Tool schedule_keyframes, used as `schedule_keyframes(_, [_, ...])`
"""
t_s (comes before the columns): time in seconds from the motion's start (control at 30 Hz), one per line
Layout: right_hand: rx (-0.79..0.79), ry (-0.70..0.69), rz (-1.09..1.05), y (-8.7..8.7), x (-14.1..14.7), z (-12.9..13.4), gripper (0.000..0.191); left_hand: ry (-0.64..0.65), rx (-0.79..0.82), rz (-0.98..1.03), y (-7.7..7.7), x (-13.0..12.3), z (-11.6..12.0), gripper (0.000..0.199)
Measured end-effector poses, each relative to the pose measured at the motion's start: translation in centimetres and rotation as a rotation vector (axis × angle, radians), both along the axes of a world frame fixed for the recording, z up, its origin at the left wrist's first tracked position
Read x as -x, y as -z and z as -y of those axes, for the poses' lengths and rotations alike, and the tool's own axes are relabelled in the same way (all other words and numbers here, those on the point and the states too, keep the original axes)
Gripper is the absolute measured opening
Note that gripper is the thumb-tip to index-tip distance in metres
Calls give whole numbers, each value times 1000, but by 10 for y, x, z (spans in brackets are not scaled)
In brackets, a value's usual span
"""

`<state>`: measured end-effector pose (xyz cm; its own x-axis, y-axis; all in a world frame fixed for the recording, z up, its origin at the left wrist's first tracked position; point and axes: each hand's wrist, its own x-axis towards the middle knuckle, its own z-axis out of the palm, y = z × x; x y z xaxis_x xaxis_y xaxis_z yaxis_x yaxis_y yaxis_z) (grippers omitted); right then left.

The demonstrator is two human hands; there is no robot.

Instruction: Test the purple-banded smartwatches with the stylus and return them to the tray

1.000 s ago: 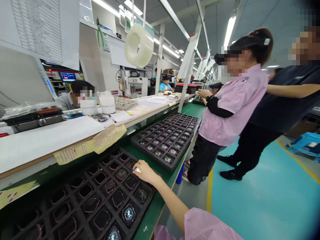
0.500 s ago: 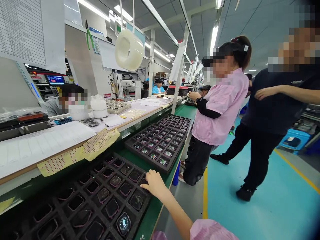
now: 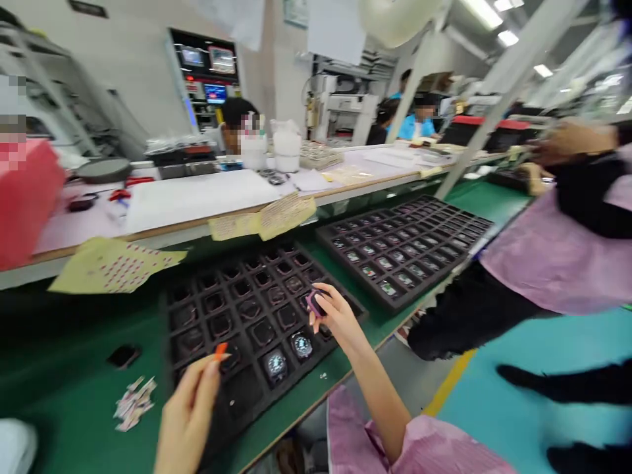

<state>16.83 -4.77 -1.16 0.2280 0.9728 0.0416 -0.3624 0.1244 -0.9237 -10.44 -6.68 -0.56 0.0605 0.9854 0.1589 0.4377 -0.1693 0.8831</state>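
Observation:
My right hand (image 3: 333,313) is closed on a dark smartwatch case with a purplish rim (image 3: 316,303), lifted above the near foam tray (image 3: 257,368). Between finger and thumb, my left hand (image 3: 190,401) pinches a small orange strip (image 3: 221,350) over the tray's front left part. Dark watch cases sit in most of the tray's square pockets. Two of them, near the front edge, have lit dials: one lit watch (image 3: 276,363) and another lit watch (image 3: 301,344) beside it.
A second tray of watches (image 3: 395,253) lies farther right on the green bench (image 3: 89,395). Left of the near tray are a lone dark watch case (image 3: 123,356) and a pile of paper scraps (image 3: 134,403). A shelf (image 3: 197,197) runs behind. A co-worker in pink (image 3: 567,243) stands at right.
The view has swung left. My right hand has picked up a watch case from the tray's right side. My left hand has come into view with the orange strip.

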Motion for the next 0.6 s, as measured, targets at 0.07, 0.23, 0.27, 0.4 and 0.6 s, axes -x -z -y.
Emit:
schedule_keyframes(0.07, [42,-117,-131,-6,20,2,42,151,106,66,-4,-21,-3,49])
schedule_keyframes(0.23, [127,-236,-270,-4,53,6,36,339,222,151,-5,-60,-6,43])
schedule_keyframes(0.27, [137,-230,-285,-1,56,6,33,346,225,155,-4,-63,-5,42])
schedule_keyframes(0.4, [145,-169,-322,4,66,6,27,364,222,159,-5,-63,-1,40])
schedule_keyframes(0.6, [155,-165,-331,2,73,8,28,385,195,148,-8,-63,0,39])
